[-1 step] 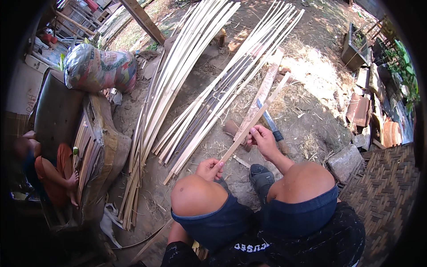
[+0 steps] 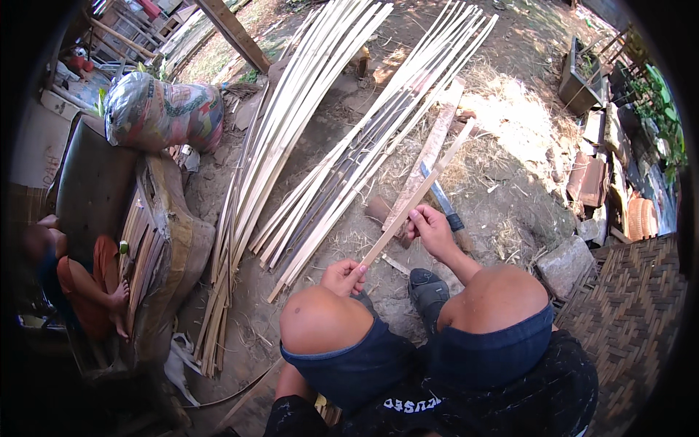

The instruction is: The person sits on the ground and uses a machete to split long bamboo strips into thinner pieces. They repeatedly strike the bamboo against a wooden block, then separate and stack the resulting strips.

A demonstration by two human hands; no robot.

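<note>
A thin bamboo strip slants away from me, up and to the right, above the ground. My left hand pinches its near end beside my left knee. Farther along, my right hand grips it between thumb and fingers. Beneath the strip lies a broad, flat wooden slat, its near end by a wooden block. Close to my right hand is a tool with a bluish blade and dark-wrapped handle, partly hidden by the strip.
Two spreads of long bamboo strips, one left and one centre, cover the ground ahead. A stuffed sack rests on a worn sofa, near a seated person. A white cat lies below. Right are a stone block and woven mat.
</note>
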